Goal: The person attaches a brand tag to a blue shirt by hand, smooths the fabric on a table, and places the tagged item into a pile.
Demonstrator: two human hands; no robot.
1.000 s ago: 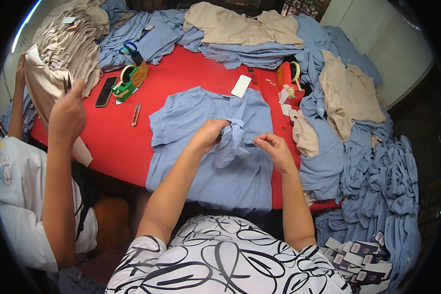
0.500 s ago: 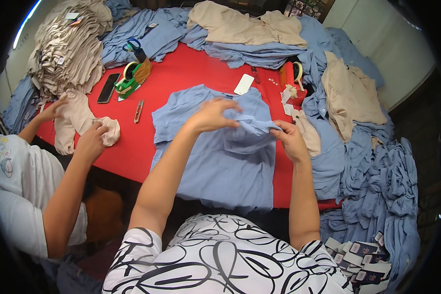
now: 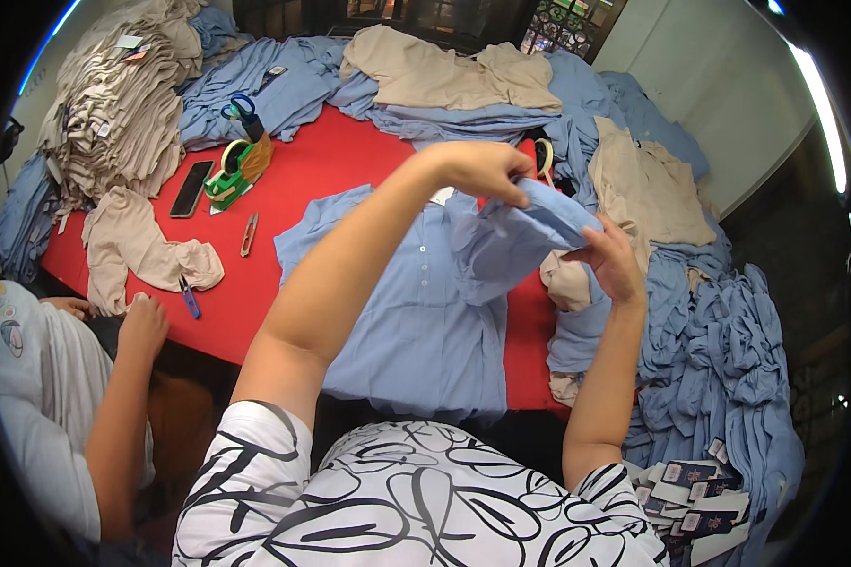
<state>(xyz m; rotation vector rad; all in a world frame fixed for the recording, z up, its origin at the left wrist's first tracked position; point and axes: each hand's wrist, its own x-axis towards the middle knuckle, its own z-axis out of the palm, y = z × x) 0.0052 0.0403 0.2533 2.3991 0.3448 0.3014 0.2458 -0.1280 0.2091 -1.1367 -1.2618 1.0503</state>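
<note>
A light blue shirt [image 3: 407,312] with small white buttons lies on the red table [image 3: 298,161] in front of me. Its right-hand sleeve [image 3: 515,241] is lifted off the table and stretched between my hands. My left hand [image 3: 496,172] pinches the sleeve's far edge, its arm crossing over the shirt and hiding part of the collar. At the near right side of the raised sleeve end, my right hand [image 3: 615,260] grips the cloth between thumb and fingers.
Left of me a co-worker's hand [image 3: 144,326] is near a beige garment [image 3: 128,236] and blue-handled snips [image 3: 190,299]. A phone [image 3: 191,189], green tape dispenser [image 3: 229,180] and thread snips [image 3: 250,234] lie beyond. Folded blue shirts [image 3: 463,123] and tags [image 3: 695,501] are around.
Both my hands have moved right, raising the sleeve; my left hand has closed on its edge. The co-worker's hands have drawn back from the beige garment, and blue-handled snips now show there.
</note>
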